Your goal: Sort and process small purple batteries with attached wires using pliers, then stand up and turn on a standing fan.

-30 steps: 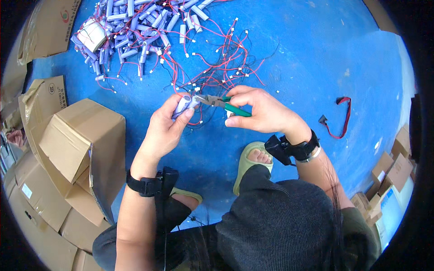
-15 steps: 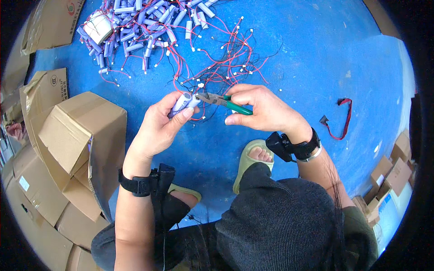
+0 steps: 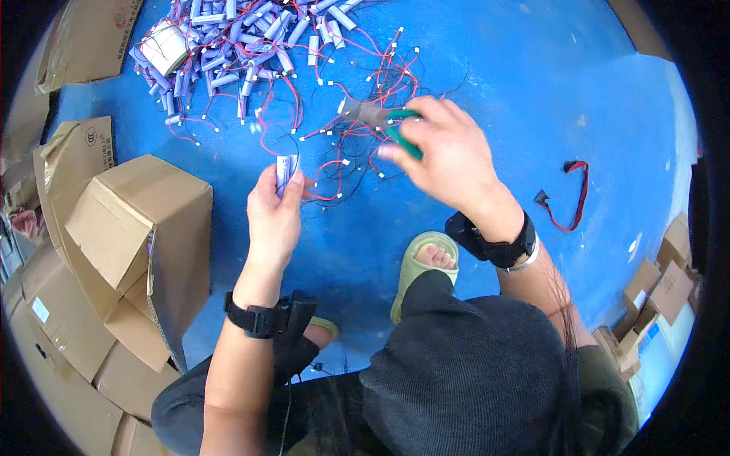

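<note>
My left hand [image 3: 275,209] is closed around a purple cylindrical battery pack [image 3: 284,173], held upright with its end up; how many cells it has is hard to tell. Thin red and black leads run from its top toward the floor. In my right hand [image 3: 452,152] are green-handled cutting pliers [image 3: 404,143], their grey jaws smeared by motion. The jaws hover above a tangle of red and black wires [image 3: 395,85] with small white connectors. A small whitish piece shows by the jaw tip, too blurred to name.
At the upper left a heap of purple batteries [image 3: 228,80] with leads lies on the blue floor [image 3: 502,83], a white block [image 3: 163,47] on it. An open cardboard box [image 3: 171,201] stands at left. A red strap [image 3: 584,199] lies at right; more cartons [image 3: 669,292] are beyond it.
The pliers have moved up and away from the battery pack, toward the wire tangle. My left hand has shifted slightly left and down, turning the pack more upright.
</note>
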The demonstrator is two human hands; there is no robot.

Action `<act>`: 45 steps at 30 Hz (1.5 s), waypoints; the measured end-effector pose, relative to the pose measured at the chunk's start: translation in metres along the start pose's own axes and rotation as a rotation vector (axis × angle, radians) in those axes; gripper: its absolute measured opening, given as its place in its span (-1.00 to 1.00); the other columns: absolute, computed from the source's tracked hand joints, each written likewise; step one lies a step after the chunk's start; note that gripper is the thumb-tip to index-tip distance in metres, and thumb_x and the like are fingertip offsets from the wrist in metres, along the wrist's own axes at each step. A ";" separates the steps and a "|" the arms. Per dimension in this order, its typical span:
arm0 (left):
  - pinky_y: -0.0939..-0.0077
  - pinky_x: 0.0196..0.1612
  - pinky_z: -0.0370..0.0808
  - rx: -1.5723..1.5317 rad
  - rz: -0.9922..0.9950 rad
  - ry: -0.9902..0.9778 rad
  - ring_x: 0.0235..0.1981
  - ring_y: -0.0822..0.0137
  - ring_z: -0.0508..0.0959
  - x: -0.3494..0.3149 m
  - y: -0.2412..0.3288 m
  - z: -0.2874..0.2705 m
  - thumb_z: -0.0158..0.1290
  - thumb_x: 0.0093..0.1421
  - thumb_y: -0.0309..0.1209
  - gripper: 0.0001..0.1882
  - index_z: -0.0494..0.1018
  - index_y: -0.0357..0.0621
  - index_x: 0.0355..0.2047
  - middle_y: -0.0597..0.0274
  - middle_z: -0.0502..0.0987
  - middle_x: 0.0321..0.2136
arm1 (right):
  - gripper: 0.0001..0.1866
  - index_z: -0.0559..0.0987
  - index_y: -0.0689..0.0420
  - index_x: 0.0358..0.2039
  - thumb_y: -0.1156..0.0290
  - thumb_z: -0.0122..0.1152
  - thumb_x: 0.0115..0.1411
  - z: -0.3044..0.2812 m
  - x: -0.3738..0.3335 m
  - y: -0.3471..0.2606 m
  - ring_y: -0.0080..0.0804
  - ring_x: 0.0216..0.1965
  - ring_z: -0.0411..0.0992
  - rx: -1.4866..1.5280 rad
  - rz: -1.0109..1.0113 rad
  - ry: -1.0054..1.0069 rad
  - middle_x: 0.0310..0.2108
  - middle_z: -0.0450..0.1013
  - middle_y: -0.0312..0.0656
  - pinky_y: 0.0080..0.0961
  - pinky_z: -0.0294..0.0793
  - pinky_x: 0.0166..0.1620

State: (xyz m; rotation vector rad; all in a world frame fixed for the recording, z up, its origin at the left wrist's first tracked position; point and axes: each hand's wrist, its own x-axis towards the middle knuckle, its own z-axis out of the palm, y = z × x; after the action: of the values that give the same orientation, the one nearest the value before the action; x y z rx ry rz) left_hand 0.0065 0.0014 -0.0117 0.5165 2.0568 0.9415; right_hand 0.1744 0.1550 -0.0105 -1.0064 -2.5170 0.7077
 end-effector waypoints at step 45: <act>0.57 -0.30 0.41 -0.501 -0.080 -0.164 -0.44 0.45 0.43 -0.002 0.038 0.003 -0.08 0.16 -0.56 -0.52 0.15 -0.23 0.11 0.21 0.44 -0.41 | -0.72 0.53 0.17 -0.58 0.19 0.26 -0.09 -0.038 -0.004 0.000 -0.11 -0.27 0.35 0.183 0.115 -0.318 -0.32 0.39 -0.11 -0.28 0.34 -0.22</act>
State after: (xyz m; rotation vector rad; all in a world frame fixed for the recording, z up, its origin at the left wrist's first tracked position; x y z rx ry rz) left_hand 0.0117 0.0262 0.0173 0.2305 1.6033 1.2675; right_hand 0.1951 0.1641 0.0203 -1.0502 -2.6067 1.1931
